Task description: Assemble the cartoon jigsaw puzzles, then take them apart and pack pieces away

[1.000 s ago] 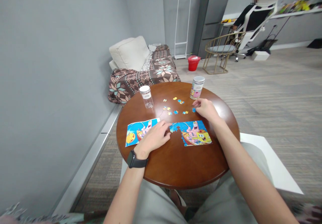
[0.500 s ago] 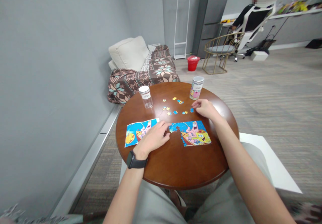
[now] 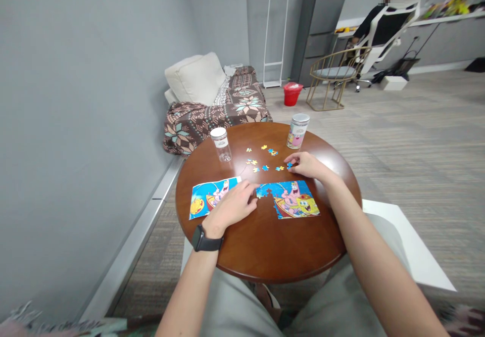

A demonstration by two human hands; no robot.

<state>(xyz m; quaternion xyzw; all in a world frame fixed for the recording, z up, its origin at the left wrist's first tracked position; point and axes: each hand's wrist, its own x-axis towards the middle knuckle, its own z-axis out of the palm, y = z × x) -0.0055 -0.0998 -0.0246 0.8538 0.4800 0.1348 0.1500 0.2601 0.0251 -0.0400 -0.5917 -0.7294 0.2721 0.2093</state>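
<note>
My left hand (image 3: 237, 201) lies on the table between a printed cartoon picture sheet (image 3: 199, 203) and a partly assembled jigsaw puzzle (image 3: 297, 203). Its fingers are stretched out, with the index fingertip at the puzzle's upper left edge, and it covers part of the sheet. The puzzle shows a pink and a yellow character in a boat, with a gap at its lower left. Above the puzzle, my right hand (image 3: 307, 166) has thumb and fingers parted around a blue puzzle piece (image 3: 289, 165) on the table. Several loose puzzle pieces (image 3: 265, 167) lie to its left.
A clear jar with a white lid (image 3: 223, 147) stands at the round table's (image 3: 261, 251) back left, and a printed canister (image 3: 297, 131) at its back right. Beyond are a patterned sofa (image 3: 215, 119), a red bin (image 3: 292, 94), a gold-framed chair (image 3: 335, 74) and a seated person.
My right hand has shifted slightly left and lower, bringing thumb and fingers around the blue piece. My left hand stays in place. The view has shifted slightly.
</note>
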